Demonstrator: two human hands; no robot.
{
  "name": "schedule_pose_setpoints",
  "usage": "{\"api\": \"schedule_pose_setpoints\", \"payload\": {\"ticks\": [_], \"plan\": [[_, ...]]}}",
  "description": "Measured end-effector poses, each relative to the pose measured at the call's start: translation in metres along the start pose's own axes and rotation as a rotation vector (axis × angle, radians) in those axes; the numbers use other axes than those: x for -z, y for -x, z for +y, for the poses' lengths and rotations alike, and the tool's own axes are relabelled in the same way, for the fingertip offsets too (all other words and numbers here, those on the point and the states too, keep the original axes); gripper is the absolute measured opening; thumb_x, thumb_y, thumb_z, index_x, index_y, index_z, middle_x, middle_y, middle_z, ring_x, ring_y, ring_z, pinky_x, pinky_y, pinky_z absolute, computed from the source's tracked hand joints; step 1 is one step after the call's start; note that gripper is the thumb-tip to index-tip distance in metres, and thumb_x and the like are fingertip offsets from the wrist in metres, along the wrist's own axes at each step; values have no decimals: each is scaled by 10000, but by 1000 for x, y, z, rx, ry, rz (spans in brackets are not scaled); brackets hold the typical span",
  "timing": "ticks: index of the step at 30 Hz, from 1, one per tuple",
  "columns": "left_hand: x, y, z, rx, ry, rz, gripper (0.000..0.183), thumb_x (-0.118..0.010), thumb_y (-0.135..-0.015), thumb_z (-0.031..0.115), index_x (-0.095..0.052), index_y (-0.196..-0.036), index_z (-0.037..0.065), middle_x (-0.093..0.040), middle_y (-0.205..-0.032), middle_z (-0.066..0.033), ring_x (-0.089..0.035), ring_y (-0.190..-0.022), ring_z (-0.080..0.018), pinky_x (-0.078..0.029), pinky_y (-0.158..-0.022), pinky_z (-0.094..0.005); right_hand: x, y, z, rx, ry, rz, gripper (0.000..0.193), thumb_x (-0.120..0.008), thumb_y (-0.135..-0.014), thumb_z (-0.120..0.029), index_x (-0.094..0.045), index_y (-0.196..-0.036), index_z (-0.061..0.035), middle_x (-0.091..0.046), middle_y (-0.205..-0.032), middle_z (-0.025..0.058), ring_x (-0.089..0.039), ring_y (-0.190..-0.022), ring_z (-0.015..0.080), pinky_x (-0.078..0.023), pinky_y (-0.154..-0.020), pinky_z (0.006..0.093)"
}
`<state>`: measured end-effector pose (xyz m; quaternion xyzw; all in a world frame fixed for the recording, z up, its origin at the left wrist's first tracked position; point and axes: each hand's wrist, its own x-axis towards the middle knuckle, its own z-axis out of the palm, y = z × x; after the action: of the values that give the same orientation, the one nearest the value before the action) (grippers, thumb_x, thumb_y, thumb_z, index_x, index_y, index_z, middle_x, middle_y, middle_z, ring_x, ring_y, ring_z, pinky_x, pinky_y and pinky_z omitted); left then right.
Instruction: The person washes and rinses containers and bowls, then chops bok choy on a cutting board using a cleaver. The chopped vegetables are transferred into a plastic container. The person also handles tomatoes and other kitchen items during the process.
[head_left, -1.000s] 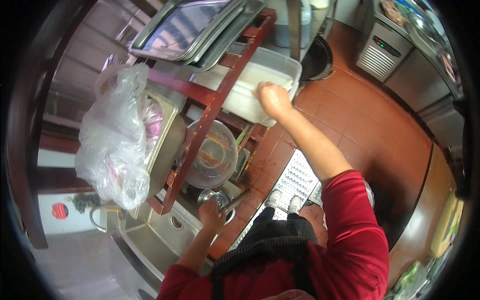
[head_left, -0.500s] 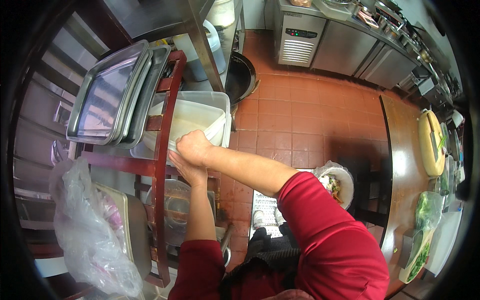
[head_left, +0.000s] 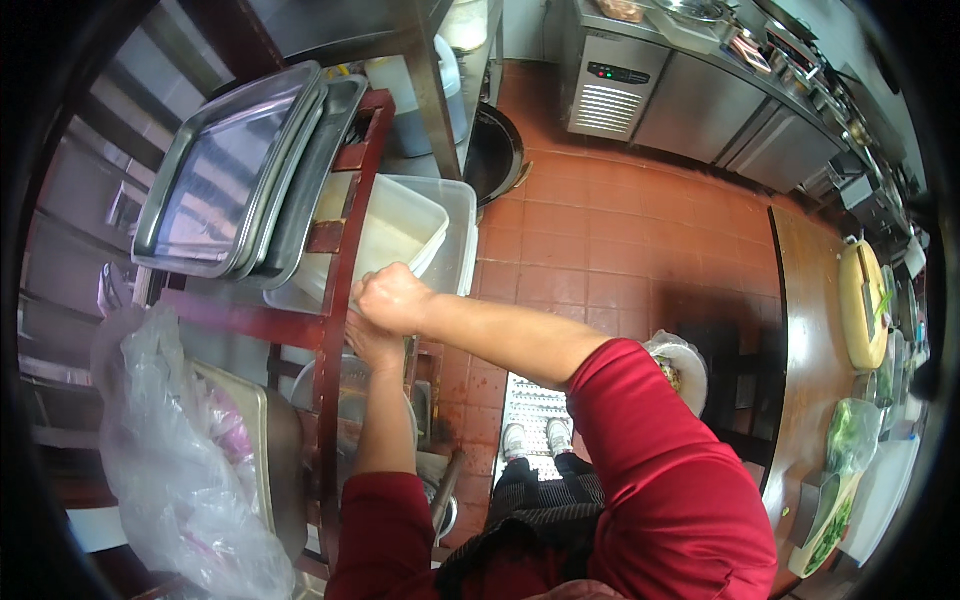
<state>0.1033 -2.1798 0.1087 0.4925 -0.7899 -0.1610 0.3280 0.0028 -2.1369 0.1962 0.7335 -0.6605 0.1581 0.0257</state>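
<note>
A white plastic tub [head_left: 405,225] sits tilted inside a larger translucent bin [head_left: 462,215] on a dark red rack [head_left: 345,245]. My right hand [head_left: 393,300] is closed at the tub's near edge, its knuckles bunched beside the rack's upright. Just below and partly under it, my left hand [head_left: 374,343] is closed at the same edge, its fingertips hidden by the red upright and my right hand. Stacked metal trays [head_left: 225,180] lean on the rack's upper level, left of both hands. Beneath my left forearm, a clear round container [head_left: 345,405] shows in part.
A clear plastic bag [head_left: 185,450] hangs over the rack's lower left. A black wok [head_left: 492,155] stands on the tiled floor. To the right are a lined waste bucket [head_left: 685,375] and a wooden table [head_left: 808,370] with a cutting board [head_left: 862,300] and bagged greens [head_left: 853,437].
The tub has shifted left relative to the translucent bin, widening the gap at its right side. My hands have come slightly nearer me, still at its edge. The whole view has shifted a little.
</note>
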Motion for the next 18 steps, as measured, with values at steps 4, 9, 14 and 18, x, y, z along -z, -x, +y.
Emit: {"api": "schedule_pose_setpoints", "payload": {"ticks": [4,9,14,18], "plan": [[4,1,-6,157,-33,-89,574,-686,-696,325,-478,-1119,-2,-546,-1098,-261,-504,-1042,-430,-386,-877,-485,-4,3,-3,21,4,80,192,-582,-660,-147,-580,-788,-4,-611,-715,143,-639,-634,266,-503,-509,357],[6,12,-30,-192,447,-60,471,-596,-807,245,-458,-1193,14,-557,-1135,-147,-504,-1104,-298,-376,-943,-371,-4,14,-26,12,13,242,160,-588,-639,-157,-577,-700,-9,-582,-628,112,-605,-558,233,-478,-446,374],[-3,29,-29,-178,363,-98,491,-586,-823,125,-389,-1262,27,-469,-1194,-115,-463,-1112,-248,-352,-981,-363,-5,5,-20,4,82,97,93,-594,-628,-225,-650,-582,-166,-609,-634,0,-601,-630,168,-454,-464,340],[-1,18,-3,-220,305,20,807,-765,-689,176,-307,-1324,-18,-387,-1314,-209,-381,-1216,-363,-295,-1029,-445,-11,-20,-1,-88,86,-5,165,-583,-759,-209,-720,-843,-172,-686,-869,25,-657,-833,204,-490,-629,332]]}}
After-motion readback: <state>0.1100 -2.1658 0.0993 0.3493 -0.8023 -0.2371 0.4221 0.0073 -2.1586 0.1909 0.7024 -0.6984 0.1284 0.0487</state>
